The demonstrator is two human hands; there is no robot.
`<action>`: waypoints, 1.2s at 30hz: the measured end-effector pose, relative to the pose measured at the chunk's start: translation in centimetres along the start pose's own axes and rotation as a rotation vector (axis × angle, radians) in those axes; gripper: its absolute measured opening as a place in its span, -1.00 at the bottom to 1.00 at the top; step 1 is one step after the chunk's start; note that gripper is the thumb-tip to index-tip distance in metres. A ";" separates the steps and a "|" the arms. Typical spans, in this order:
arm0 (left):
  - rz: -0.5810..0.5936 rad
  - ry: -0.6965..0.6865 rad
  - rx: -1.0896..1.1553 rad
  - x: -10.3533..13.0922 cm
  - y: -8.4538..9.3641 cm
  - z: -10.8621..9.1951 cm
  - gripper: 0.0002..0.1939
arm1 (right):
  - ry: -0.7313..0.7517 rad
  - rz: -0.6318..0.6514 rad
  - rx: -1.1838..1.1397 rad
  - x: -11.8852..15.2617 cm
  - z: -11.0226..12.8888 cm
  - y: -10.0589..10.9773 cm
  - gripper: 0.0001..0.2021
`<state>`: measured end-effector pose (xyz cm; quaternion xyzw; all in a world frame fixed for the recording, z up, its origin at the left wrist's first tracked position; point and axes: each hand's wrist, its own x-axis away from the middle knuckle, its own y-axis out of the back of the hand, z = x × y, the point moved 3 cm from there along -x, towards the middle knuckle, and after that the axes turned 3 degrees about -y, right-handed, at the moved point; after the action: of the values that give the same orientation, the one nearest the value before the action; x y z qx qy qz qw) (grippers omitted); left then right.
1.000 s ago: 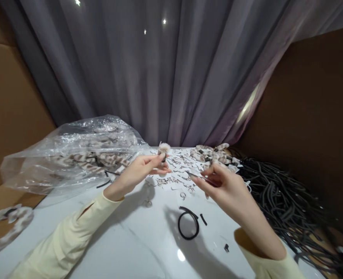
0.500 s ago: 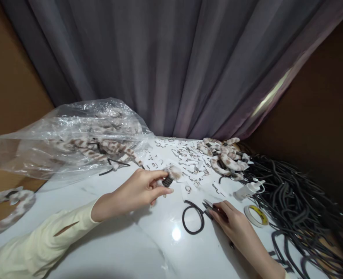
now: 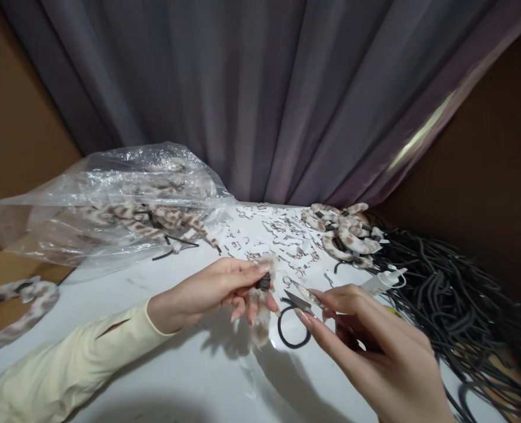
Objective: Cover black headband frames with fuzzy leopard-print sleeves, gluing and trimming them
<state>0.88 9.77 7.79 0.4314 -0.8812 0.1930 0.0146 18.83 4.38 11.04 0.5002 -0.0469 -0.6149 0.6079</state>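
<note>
Left of the round black cord loop (image 3: 294, 346), the left hand (image 3: 223, 286) pinches a brown-and-white furry strip (image 3: 260, 333), probably light, soft, best gripped at its firmer black band (image 3: 264, 282), while the right hand (image 3: 375, 338) grasps grey metal scissors (image 3: 297, 301).

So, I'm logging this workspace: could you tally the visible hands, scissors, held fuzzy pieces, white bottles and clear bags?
Hands: 2 (left hand, right hand)
Scissors: 1
Held fuzzy piece: 1
White bottle: 1
Clear bag: 1
Total: 6
</note>
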 end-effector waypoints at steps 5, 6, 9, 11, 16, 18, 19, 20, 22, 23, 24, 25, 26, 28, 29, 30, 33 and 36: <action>-0.082 -0.105 -0.102 0.3 -0.1 -0.3 -0.68 | 0.060 0.043 0.013 -0.7 0.7 -0.6 -0.92; -0.094 -0.112 -0.112 0.3 -0.2 -0.3 -0.68 | 0.059 0.039 0.011 -0.7 0.7 -0.8 -0.92; -0.107 -0.104 -0.132 0.5 -0.4 -0.5 -0.68 | 0.072 0.023 0.006 -0.6 0.8 -1.4 -0.93; -0.107 -0.091 -0.140 0.6 -0.5 -0.5 -0.68 | 0.091 0.020 0.012 -0.5 0.9 -1.6 -0.93; -0.113 -0.099 -0.190 0.4 -0.4 -0.6 -0.67 | 0.120 0.021 0.070 -0.7 1.2 -1.2 -0.94; -0.125 -0.090 -0.255 0.3 -0.2 -0.5 -0.65 | 0.121 0.017 0.087 -0.9 0.4 -0.7 -0.94; -0.127 -0.079 -0.292 0.3 0.0 -0.5 -0.66 | 0.112 0.022 0.111 -0.9 -0.4 -0.5 -0.94; -0.122 -0.062 -0.325 0.3 0.0 -0.4 -0.67 | 0.092 0.032 0.152 -0.8 -1.5 -0.4 -0.92; -0.093 -0.046 -0.380 0.5 0.1 -0.3 -0.68 | 0.019 0.108 0.283 -0.3 -4.3 -0.6 -0.83; -0.079 -0.047 -0.418 0.7 0.0 -0.2 -0.66 | -0.044 0.167 0.362 0.1 -5.9 -0.9 -0.79; -0.073 -0.054 -0.473 0.9 -0.1 -0.1 -0.64 | -0.121 0.235 0.435 0.7 -7.5 -1.3 -0.73; -0.077 -0.062 -0.548 1.1 -0.2 0.0 -0.66 | -0.209 0.318 0.476 1.5 -8.9 -1.8 -0.72; -0.086 -0.071 -0.641 1.2 -0.3 0.1 -0.72 | -0.284 0.382 0.488 2.2 -10.2 -2.2 -0.72; -0.107 -0.125 -0.861 1.5 -0.8 0.3 -0.81 | -0.392 0.483 0.473 3.6 -11.8 -2.8 -0.77; -0.111 -0.186 -0.974 1.6 -1.0 0.4 -0.83 | -0.418 0.519 0.451 4.0 -12.2 -3.0 -0.79; -0.108 -0.272 -1.080 1.7 -1.3 0.4 -0.85 | -0.427 0.549 0.428 4.2 -12.3 -3.1 -0.81; -0.091 -0.567 -1.378 1.8 -2.0 0.8 -0.85 | -0.378 0.537 0.351 3.7 -11.2 -2.9 -0.80; -0.071 -0.783 -1.647 1.9 -2.3 1.4 -0.80 | -0.267 0.343 0.160 2.0 -8.4 -2.1 -0.75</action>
<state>1.63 6.56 7.61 0.3461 -0.6686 -0.6577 0.0239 23.46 7.96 4.41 0.4456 -0.2599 -0.5577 0.6503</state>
